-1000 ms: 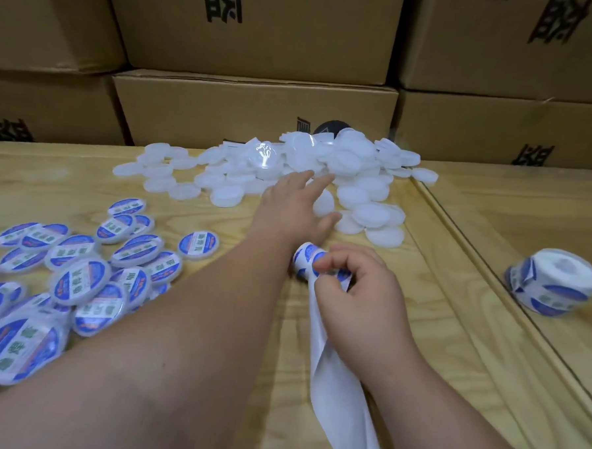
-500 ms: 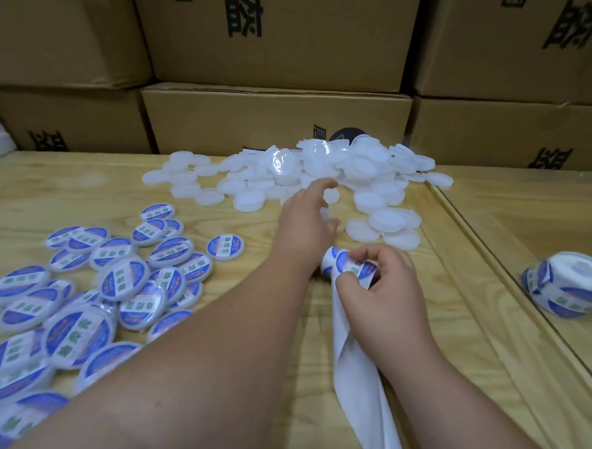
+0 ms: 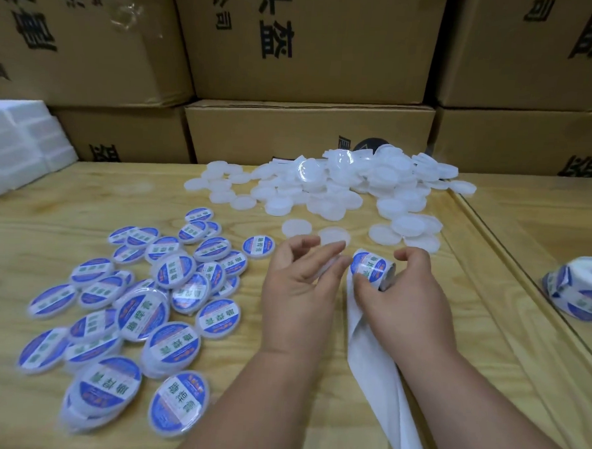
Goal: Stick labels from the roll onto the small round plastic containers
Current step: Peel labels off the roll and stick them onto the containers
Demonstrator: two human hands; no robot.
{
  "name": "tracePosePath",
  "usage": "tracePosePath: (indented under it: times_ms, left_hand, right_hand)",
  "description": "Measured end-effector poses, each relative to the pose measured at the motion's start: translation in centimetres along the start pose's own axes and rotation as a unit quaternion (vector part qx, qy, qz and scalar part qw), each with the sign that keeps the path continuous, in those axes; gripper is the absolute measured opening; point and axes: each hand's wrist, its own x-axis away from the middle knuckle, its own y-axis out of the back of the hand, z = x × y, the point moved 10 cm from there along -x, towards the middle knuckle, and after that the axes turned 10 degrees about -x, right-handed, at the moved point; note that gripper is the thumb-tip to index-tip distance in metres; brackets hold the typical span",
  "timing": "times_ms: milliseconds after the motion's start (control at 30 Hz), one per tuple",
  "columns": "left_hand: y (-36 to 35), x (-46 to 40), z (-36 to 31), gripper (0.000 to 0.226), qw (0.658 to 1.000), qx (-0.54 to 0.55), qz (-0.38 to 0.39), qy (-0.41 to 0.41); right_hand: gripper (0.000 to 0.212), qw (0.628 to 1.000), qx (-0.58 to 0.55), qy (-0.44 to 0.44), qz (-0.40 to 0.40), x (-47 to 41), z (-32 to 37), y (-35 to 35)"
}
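Right hand [image 3: 400,298] grips roll [image 3: 371,267]; left hand [image 3: 298,276] beside it pinches a blank container [image 3: 330,264]. Next: peel a label.

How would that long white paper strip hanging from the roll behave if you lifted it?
The backing strip would probably flop limply: it already drapes in soft folds below the label roll. It looks thin, so likely very light, and perhaps slick.

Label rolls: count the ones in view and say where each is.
2: one label roll gripped by the right hand; a second roll lies on the table's right side.
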Motion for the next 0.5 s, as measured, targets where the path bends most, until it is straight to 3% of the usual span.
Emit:
tracePosePath:
  times_ms: [100,200,367,500]
  left_hand:
    - [0.0,0.4,0.6,0.025,0.997,0.063,0.031,0.039]
    - [-0.2,-0.7,1.4,0.021,0.995,0.048,0.054,0.073]
    - [-1.2,-2.3,0.9,0.038,0.993,0.001,0.111,0.033]
    - [-2.2,-2.2,1.1,0.033,0.989,-0.001,0.146,0.018]
  right_hand:
    - [0.057,1.000,0.009,0.001,0.011,0.0,-0.2,-0.3]
    - [0.053,1.000,-0.023,0.011,0.011,0.0,-0.1,-0.4]
    - [0.053,0.997,-0.064,0.031,0.025,-0.2,-0.2,-1.1]
    - [0.038,0.987,-0.154,0.049,0.018,-0.6,0.0,-1.0]
